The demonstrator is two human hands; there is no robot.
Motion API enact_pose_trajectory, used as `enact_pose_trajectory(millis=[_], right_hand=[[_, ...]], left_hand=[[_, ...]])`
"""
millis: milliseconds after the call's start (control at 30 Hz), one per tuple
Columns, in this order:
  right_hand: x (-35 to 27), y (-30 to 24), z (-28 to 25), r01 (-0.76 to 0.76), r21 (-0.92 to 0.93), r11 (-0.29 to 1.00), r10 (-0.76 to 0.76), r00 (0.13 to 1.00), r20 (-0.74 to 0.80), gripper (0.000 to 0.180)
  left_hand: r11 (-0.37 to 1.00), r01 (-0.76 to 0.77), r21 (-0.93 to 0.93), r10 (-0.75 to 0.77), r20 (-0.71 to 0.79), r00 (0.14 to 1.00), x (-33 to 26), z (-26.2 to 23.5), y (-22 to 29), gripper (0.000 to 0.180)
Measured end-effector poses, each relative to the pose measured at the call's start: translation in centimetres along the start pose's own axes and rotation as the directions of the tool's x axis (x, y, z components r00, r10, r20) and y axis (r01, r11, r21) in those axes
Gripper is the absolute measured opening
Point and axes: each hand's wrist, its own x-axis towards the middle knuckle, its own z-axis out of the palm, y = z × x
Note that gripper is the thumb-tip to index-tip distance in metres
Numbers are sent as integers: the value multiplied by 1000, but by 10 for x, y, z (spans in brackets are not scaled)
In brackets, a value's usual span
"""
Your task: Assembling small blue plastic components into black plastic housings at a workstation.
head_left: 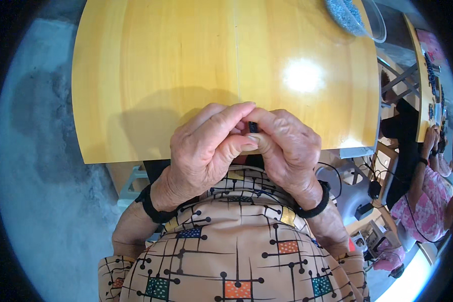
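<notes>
Both of my hands meet over the near edge of the yellow wooden table (186, 55). Between them is a small black piece (253, 127), ridged or textured on its face; its exact kind is too small to make out. My right hand (289, 143) pinches this piece between thumb and forefinger. The fingers of my left hand (204, 143) are bent and closed, with the fingertips touching those of the right hand beside the piece. Whatever the left fingertips hold, if anything, is hidden behind them. Dark bands circle both wrists.
A clear plastic bowl (381, 25) of small blue-grey pieces (345, 16) stands at the table's far right corner. To the right are a grey stool (345, 189), black cables and another table (413, 75), where a person in pink (428, 201) sits. A pale green stool (131, 186) is at the left.
</notes>
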Motion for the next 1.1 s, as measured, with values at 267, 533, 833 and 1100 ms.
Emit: enact_pose_trajectory(millis=[267,533,833,1100], right_hand=[[5,-1,-5,-73,121,990,66,996,61,29],[5,-10,-10,-22,48,999,19,999,48,31],[4,-1,-7,-9,52,999,11,999,-31,32],[13,-6,-8,117,-2,993,-117,992,-43,41]], left_hand=[[965,21,-261,-10,41,999,1,-3,-10,52],[676,338,-655,-395,65,916,-1,-8,7,38],[607,584,-539,-502,310,807,18,-13,12,14],[772,549,-320,-526,165,835,25,-12,17,12]])
